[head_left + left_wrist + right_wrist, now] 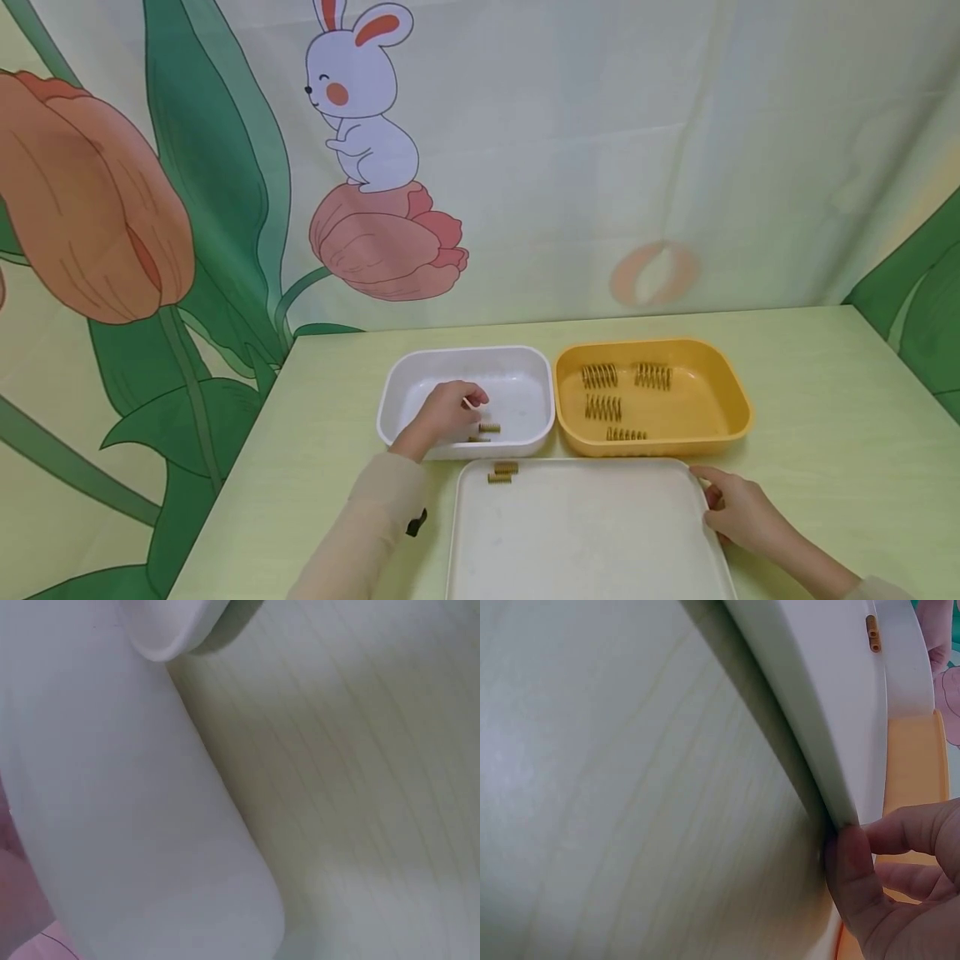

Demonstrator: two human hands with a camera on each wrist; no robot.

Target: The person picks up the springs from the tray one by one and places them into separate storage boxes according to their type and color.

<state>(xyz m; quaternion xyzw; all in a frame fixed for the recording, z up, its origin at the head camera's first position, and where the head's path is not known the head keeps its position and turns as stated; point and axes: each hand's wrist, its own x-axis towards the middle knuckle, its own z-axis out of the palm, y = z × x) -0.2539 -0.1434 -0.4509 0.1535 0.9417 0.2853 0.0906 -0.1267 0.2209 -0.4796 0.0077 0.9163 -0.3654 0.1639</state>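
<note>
My left hand [450, 410] is over the front part of a white bin [390, 408], fingers loosely bent and nothing visible between them. Just below it, two small brass-coloured springs [489, 427] lie near the bin's front wall. The bin's pale side [150, 787] fills much of the left wrist view. My right hand [742, 510] pinches the right rim of a white tray [592, 533] near its far corner, thumb and finger on either side of the rim [817, 735] in the right wrist view. Two more small springs [502, 479] lie at the tray's far left corner.
A yellow bin [705, 417] stands against the white one, behind the tray. Several larger springs [603, 408] lie in it, mostly on its left side. A printed curtain [562, 167] hangs behind the light green table [840, 400].
</note>
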